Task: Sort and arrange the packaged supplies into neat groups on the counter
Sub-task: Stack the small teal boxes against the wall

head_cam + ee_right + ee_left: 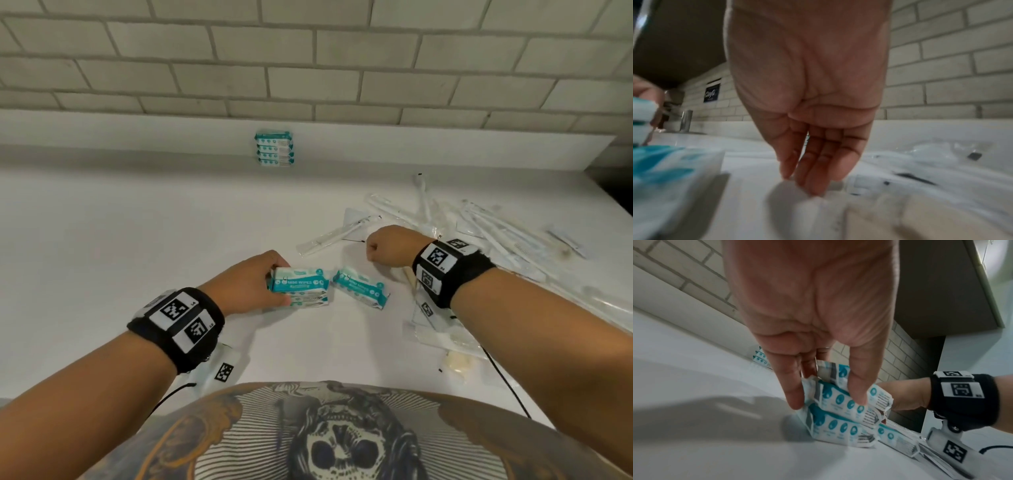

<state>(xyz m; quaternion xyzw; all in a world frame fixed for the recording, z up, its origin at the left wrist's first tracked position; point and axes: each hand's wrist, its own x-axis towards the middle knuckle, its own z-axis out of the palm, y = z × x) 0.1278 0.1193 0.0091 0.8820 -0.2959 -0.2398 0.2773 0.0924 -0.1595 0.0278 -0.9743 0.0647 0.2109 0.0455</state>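
Two stacked wipe packs (299,286) are pinched by the left hand (246,284); right hand (387,245) relaxed, empty. Edges should be squared before release.

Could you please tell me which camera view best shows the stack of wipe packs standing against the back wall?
The head view: the stack of wipe packs shows whole and unobstructed at the back of the counter. The left wrist view catches only an edge of it behind the left hand. The right wrist view does not show it.
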